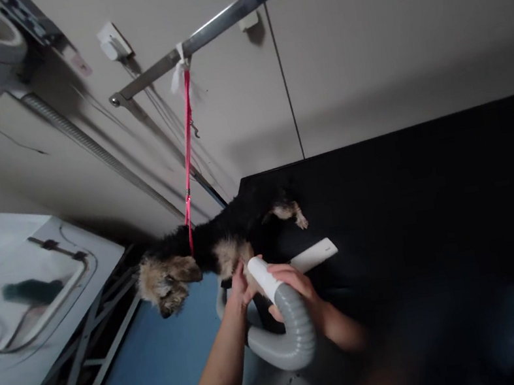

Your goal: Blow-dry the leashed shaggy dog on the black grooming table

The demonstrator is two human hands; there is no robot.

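Note:
A small black and tan dog [207,251] stands at the left edge of a black table [437,200], its head hanging over the edge. A red leash [187,158] runs from its neck up to a metal bar [235,12]. My left hand [240,286] is closed on the fur of the dog's chest or front leg. My right hand [290,283] grips the white nozzle [262,276] of a grey ribbed dryer hose [289,336], pointed at the dog's chest. A white flat tool [315,254] lies on the table beside my right hand.
A white tub or machine [21,294] stands at the left on a metal frame. Blue floor [159,369] shows below the dog's head. A grey wall [362,54] is behind the table, with a second ribbed hose [95,148] running along it.

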